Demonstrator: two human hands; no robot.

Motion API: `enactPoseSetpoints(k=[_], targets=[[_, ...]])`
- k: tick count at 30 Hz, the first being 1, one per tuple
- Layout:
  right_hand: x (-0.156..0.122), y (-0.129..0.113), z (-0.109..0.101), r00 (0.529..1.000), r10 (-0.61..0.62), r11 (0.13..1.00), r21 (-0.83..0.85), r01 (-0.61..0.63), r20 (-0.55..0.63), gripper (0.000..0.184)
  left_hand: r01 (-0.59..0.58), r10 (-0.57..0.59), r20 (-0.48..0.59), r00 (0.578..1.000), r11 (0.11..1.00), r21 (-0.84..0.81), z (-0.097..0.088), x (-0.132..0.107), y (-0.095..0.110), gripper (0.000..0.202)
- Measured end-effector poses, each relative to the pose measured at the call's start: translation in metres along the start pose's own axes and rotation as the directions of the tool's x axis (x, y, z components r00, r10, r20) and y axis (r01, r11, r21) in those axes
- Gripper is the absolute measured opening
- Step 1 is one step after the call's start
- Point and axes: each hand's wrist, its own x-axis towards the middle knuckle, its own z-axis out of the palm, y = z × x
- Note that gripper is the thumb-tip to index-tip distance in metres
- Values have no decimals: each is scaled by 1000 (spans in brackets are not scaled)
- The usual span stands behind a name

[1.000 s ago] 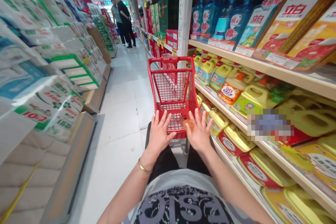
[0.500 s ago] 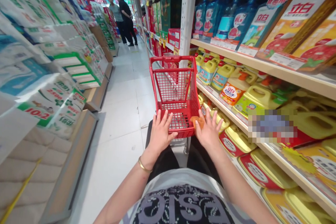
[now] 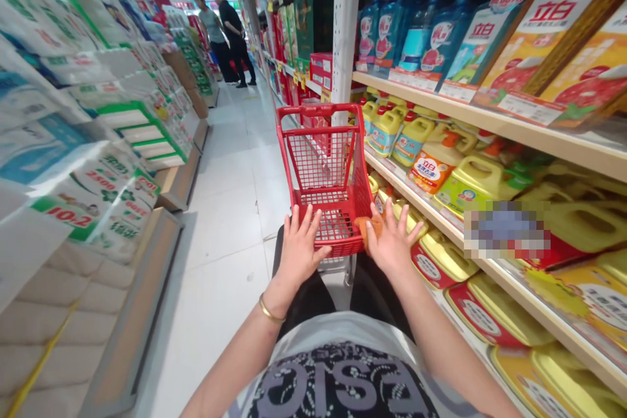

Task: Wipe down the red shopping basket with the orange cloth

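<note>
My left hand is held out with its fingers spread and nothing in it, over the near left edge of a red shopping cart. At the cart's near right corner, my right hand has a crumpled orange-brown cloth caught by the thumb, while its other fingers fan out. Part of the cloth is hidden behind that hand. The cart's mesh basket stands upright between my hands and the aisle ahead. Whether either palm touches the cart's rim cannot be made out.
Shelves on the right hold yellow detergent jugs and blue pump bottles, close to my right arm. Stacked tissue packs line the left. A tiled floor runs between, with two people standing farther along.
The fingers of my right hand have spread a little wider to the right. My left hand and the cart look nearly unmoved; the view has shifted slightly.
</note>
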Motion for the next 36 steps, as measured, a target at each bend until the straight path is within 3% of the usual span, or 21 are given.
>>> enactPoseSetpoints(k=[2,4,7,9,12,15,17,19,21,24,26,28,31,33,36], targets=[[1,-8,0,1000,-21,1000,-22,22,4,60,7,-7,-9,1000,1000,-4,1,0,0,92],[-4,-35,5,990,-138,990,11,138,19,62,9,-9,-11,1000,1000,-6,0,0,-1,92],[-17,-82,13,932,-358,930,109,352,46,65,17,-17,-3,1000,1000,-10,-2,-1,-4,93],[-22,-94,15,897,-438,892,155,425,55,66,26,-26,4,1000,1000,-14,-4,-1,-4,94],[-23,-66,14,926,-375,918,160,364,49,61,28,-28,17,999,999,-19,-4,-2,-2,95],[-12,-11,12,990,-143,985,97,141,15,60,24,-24,6,1000,1000,-14,-2,-2,1,97],[-5,11,10,999,-49,997,56,50,-12,62,24,-24,-5,1000,1000,-13,0,-1,1,96],[-3,6,10,998,-58,997,49,59,-18,64,29,-29,-15,999,999,-14,1,-1,1,96],[-10,-21,12,989,-147,986,78,147,-11,65,32,-32,-22,999,999,-15,1,-1,-1,97],[-24,-73,14,933,-359,925,145,352,28,70,29,-30,-25,999,999,-21,0,-3,-4,99],[-30,-90,14,897,-440,888,174,425,51,73,29,-30,-27,999,999,-23,-1,-3,-5,100],[-30,-81,14,913,-404,904,172,391,50,68,27,-28,-28,999,999,-26,-1,-3,-5,103],[-21,-32,10,985,-173,976,134,170,8,59,23,-24,-24,999,998,-51,0,-3,-3,107],[-11,-1,7,999,-27,993,110,30,-25,59,27,-29,-27,999,997,-72,1,-2,0,108],[-5,7,5,999,-5,995,100,9,-40,61,46,-49,-35,998,996,-83,1,-2,1,107]])
